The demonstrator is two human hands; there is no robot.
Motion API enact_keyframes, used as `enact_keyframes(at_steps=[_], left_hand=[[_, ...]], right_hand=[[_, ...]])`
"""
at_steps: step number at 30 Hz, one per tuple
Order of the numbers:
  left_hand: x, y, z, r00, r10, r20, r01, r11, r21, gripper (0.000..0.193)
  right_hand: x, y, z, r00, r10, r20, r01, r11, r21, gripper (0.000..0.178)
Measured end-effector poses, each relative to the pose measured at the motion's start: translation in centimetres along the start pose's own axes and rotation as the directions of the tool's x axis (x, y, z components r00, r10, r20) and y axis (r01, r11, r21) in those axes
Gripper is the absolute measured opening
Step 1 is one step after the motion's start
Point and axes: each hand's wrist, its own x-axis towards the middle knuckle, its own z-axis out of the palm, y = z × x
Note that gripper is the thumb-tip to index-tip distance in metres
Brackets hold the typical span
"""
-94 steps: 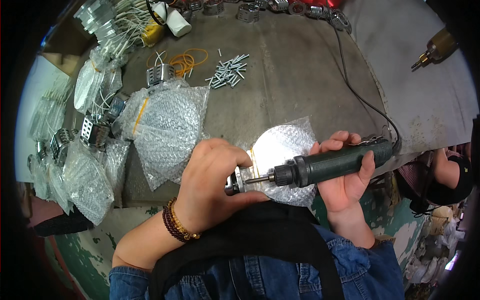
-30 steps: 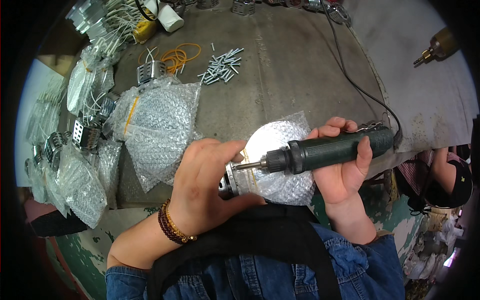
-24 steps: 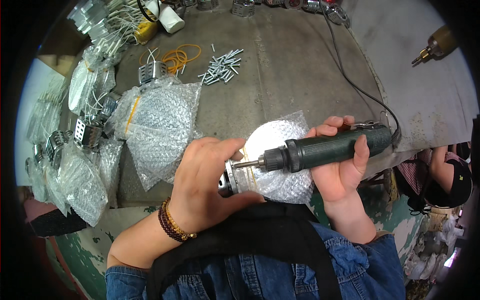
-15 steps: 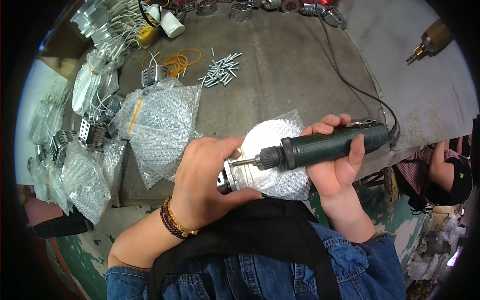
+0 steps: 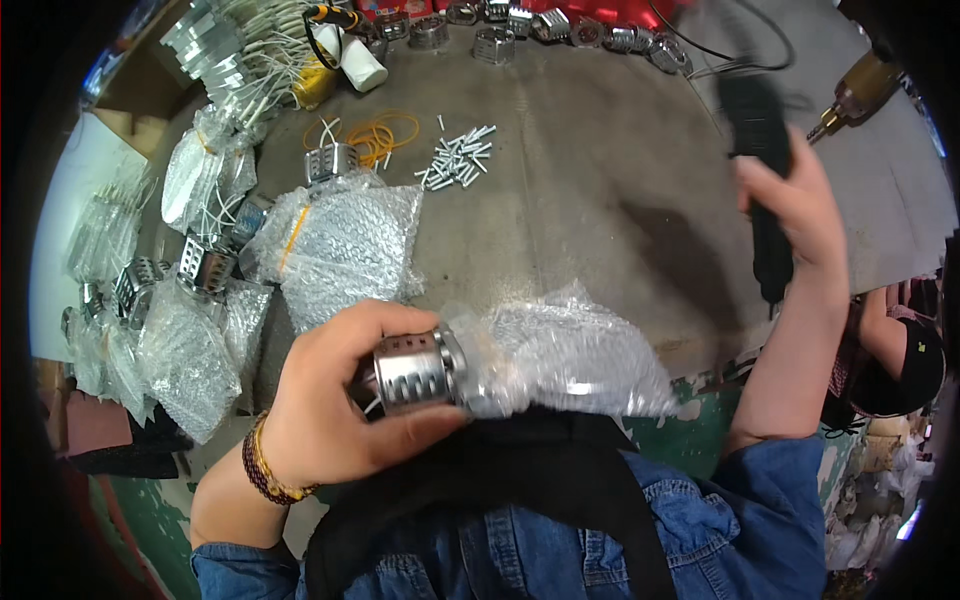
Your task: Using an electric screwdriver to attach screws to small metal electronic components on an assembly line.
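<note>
Far left, a bubble-wrap bag [image 5: 190, 355] lay by a vented metal housing [image 5: 205, 265], and next to them a bubble-wrapped bundle [image 5: 355, 240] with an orange band round it; none visibly disturbed. My left hand [image 5: 330, 400] was closed round a slotted metal cup housing [image 5: 415, 380], thumb below, forefinger above. Change noted: the housing had been mostly hidden behind my fingers half a second earlier; now its slotted side faced up. Beyond it lay loose orange rubber bands [image 5: 375, 140], then a pile of silver screws [image 5: 459, 157], well apart from both hands.

To the right of the housing, just beside its rim, came its bubble-wrapped part [image 5: 580, 355], in front of my apron. The bright round face seen half a second before no longer showed; only crumpled wrap did. Whether the two were fastened together I could not tell.

Farther right, my right hand [image 5: 800, 210] gripped the dark electric screwdriver [image 5: 755, 120], somewhat blurred. Main change: its bit, previously at the housing's rim, was now well clear and pointed back toward me. Judgement: driving at that spot had probably stopped; screw seating unconfirmed. At far right was a second, brownish power screwdriver [image 5: 865, 88].
</note>
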Motion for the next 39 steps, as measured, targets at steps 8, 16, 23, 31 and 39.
enact_keyframes(at_steps=[8, 16, 23, 31, 39], left_hand=[[-0.2, -3.3, 1.1, 0.744, -0.529, 0.408, 0.642, 0.395, -0.657, 0.047], [-1.8, -2.2, 1.0, 0.902, -0.422, 0.087, 0.431, 0.889, -0.154, 0.044], [-1.2, -1.9, 2.5, 0.904, 0.402, -0.149, -0.295, 0.835, 0.465, 0.041], [-0.1, -3.6, 4.5, 0.956, 0.253, -0.148, -0.205, 0.938, 0.280, 0.056], [-1.3, -5.1, 6.4, 0.929, 0.197, -0.314, -0.232, 0.970, -0.077, 0.082]], right_hand=[[5.2, 3.7, 9.9, 0.761, -0.648, -0.028, 0.371, 0.470, -0.801, 0.038], [8.5, 0.2, 21.2, 0.859, -0.362, 0.361, 0.511, 0.568, -0.645, 0.012], [6.2, -1.0, 19.3, 0.877, -0.396, 0.271, 0.480, 0.741, -0.470, 0.011], [-5.0, -3.6, 17.8, 0.738, -0.568, 0.366, 0.547, 0.820, 0.169, 0.016], [-6.7, -2.2, 19.5, 0.679, -0.667, 0.306, 0.636, 0.743, 0.209, 0.026]])
